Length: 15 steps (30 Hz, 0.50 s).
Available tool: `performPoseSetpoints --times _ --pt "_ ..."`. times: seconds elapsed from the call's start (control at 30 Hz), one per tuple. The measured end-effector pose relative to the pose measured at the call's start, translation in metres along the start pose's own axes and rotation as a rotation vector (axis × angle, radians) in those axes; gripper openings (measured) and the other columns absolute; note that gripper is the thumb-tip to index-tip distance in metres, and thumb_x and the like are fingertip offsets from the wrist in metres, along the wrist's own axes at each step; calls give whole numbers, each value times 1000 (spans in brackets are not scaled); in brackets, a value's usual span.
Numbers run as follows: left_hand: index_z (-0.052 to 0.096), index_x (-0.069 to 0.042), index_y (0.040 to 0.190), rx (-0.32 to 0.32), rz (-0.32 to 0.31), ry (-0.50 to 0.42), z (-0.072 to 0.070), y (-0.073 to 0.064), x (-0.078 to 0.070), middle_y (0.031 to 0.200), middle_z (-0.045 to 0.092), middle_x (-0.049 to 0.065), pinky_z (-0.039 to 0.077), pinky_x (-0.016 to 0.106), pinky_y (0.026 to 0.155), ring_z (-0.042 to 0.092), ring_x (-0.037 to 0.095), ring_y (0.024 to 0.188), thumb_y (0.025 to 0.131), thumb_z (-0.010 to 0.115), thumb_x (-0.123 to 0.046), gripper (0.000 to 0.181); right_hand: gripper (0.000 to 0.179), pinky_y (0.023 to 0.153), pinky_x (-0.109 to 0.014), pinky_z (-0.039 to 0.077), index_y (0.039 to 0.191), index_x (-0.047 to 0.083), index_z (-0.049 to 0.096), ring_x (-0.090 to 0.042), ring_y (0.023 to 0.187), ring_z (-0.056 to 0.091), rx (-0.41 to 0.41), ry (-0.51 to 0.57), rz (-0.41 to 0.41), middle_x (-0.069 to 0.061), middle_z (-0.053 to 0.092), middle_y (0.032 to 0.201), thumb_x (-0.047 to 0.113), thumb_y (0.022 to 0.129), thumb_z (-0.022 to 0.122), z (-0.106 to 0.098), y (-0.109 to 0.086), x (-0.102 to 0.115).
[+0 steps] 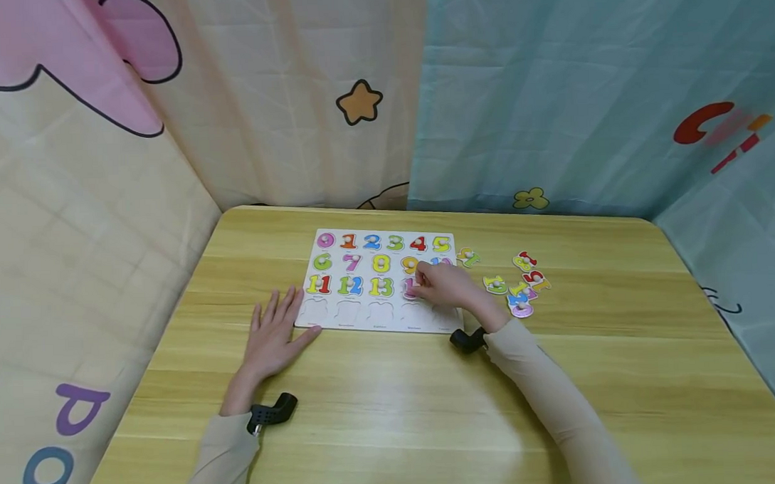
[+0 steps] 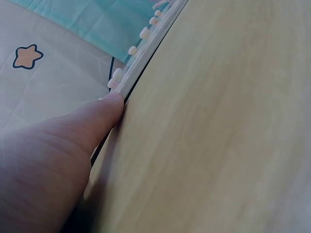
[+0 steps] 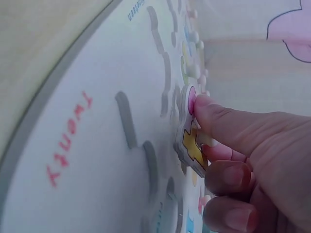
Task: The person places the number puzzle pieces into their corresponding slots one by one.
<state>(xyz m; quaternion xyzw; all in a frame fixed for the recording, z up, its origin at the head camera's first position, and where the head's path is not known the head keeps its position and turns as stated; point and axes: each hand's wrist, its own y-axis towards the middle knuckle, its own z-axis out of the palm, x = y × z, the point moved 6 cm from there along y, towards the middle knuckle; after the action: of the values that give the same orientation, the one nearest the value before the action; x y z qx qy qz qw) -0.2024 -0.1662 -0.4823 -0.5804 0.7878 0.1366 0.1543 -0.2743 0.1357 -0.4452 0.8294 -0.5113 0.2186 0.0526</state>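
A white number puzzle board (image 1: 365, 327) lies on the wooden table, its upper rows filled with knobbed number pieces. My left hand (image 1: 272, 342) rests with fingers spread at the board's left edge, the thumb (image 2: 109, 109) touching its front corner. Over the third row, right of the 13 piece (image 1: 381, 287), my right hand (image 1: 445, 283) pinches a pink-and-yellow number puzzle piece (image 3: 194, 145) between thumb and fingers. In the right wrist view that piece stands tilted at the board's surface. Part of the board's right side is hidden under the right hand.
Several loose number pieces lie right of the board, among them a red-and-yellow one (image 1: 525, 261), a green-and-yellow one (image 1: 495, 285) and a blue-and-purple one (image 1: 521, 306). Recesses show along the board's front row. Printed curtains (image 1: 293, 96) hang behind the table (image 1: 381, 413).
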Motion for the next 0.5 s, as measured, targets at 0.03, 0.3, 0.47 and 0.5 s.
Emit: performPoseSetpoints --times 0.03,0.3,0.47,0.5 --pt "14 -11 153 1 0 0 0 0 0 157 11 11 -10 54 109 -4 34 142 93 45 -58 83 29 49 -27 28 84 13 51 -14 53 43 1 2 1 1 46 61 39 89 66 1 2 0" --pt "13 -11 153 -1 1 0 1 0 0 157 11 11 -11 53 109 -4 34 142 93 45 -57 82 28 50 -27 30 85 13 52 -14 54 44 -4 31 43 1 48 64 39 92 62 9 10 -5" --pt "13 -11 153 0 0 -2 0 0 0 157 11 11 -11 53 109 -4 34 142 93 45 -57 82 29 50 -27 30 84 13 52 -15 55 45 2 39 71 0 48 65 38 90 64 9 12 -6" --pt "13 -11 153 0 0 -2 1 0 0 157 11 11 -11 53 109 -4 34 142 93 45 -57 82 29 51 -27 30 84 13 52 -15 56 45 6 40 75 0 48 65 38 90 65 10 12 -6"
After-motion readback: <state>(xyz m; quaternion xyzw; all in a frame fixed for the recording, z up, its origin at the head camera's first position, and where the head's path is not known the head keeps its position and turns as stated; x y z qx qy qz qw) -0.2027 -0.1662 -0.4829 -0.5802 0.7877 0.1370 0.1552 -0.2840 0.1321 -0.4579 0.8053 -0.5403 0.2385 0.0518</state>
